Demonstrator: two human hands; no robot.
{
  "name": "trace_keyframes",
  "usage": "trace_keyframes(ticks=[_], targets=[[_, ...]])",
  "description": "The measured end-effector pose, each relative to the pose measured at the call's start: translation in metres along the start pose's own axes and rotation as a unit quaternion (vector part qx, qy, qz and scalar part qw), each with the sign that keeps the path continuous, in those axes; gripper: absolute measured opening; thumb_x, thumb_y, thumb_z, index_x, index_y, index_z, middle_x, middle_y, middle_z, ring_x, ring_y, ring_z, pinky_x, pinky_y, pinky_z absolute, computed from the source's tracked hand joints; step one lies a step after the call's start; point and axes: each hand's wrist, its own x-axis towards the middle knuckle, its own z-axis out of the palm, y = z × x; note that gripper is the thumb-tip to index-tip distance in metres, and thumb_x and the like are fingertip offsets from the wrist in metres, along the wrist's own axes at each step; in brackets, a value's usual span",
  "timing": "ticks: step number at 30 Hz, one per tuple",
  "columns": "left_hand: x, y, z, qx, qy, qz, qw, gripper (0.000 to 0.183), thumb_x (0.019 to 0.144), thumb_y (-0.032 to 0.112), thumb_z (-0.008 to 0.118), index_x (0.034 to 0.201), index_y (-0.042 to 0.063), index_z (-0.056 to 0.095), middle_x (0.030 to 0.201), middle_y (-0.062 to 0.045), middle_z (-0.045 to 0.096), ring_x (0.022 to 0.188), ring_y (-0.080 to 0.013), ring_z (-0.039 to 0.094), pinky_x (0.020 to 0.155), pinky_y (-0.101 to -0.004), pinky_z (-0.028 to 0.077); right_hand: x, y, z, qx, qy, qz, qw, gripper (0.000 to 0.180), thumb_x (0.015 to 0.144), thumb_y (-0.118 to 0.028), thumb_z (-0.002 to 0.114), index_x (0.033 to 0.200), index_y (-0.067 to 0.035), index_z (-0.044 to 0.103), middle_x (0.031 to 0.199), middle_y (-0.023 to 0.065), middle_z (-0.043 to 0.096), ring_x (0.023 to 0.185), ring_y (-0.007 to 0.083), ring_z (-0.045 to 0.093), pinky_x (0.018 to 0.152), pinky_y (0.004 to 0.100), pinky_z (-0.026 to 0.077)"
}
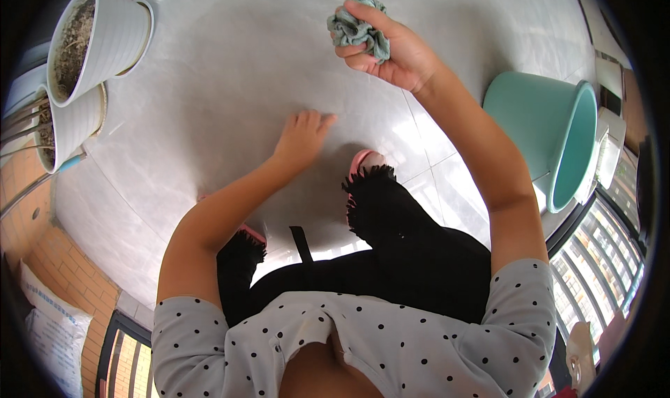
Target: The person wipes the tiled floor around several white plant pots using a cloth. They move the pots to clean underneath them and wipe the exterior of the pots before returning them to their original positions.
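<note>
My right hand is closed around a crumpled grey-green cloth, whose folds bulge out between thumb and fingers at the top centre. Lower and to the left, my left hand has its back to the camera and carries nothing that I can see; its fingers are slightly spread over the grey tiled floor. A teal plastic bucket is to the right of my right forearm.
At the upper left are two white ribbed flowerpots with soil. A filled plastic sack rests by the brick-tiled wall at the lower left. My feet, in pink shoes, are on the floor. Railings show at the right.
</note>
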Motion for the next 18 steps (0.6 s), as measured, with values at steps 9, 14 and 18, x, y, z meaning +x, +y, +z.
trace_keyframes(ticks=[9,14,18], targets=[[0.045,-0.019,0.01,-0.027,0.106,-0.151,0.983,0.051,0.074,0.006,0.05,0.125,0.007,0.049,0.089,-0.009,0.046,0.082,-0.0258,0.046,0.07,-0.038,0.035,0.006,0.0,0.005,-0.018,0.007,0.009,1.0,0.021,0.087,-0.026,0.06,0.091,-0.007,0.052,0.08,0.0027,0.049,0.054,0.0075,0.039,0.041,0.0201,0.027],[0.044,-0.006,0.014,-0.054,0.125,-0.115,0.984,0.05,0.074,0.006,0.05,0.124,0.009,0.052,0.089,-0.008,0.046,0.084,-0.0254,0.045,0.07,-0.0383,0.034,0.008,-0.002,0.0,-0.011,0.009,0.012,1.0,0.02,0.087,-0.025,0.06,0.089,-0.007,0.052,0.079,0.0024,0.049,0.055,0.0074,0.039,0.041,0.02,0.027],[0.055,0.003,0.01,-0.03,0.115,-0.143,0.983,0.047,0.075,0.006,0.05,0.122,0.009,0.053,0.088,-0.008,0.046,0.083,-0.0247,0.045,0.07,-0.0375,0.034,0.011,0.002,-0.005,-0.006,0.001,0.018,1.0,0.02,0.087,-0.026,0.059,0.088,-0.007,0.052,0.079,0.0023,0.049,0.056,0.0075,0.039,0.041,0.0199,0.027]])
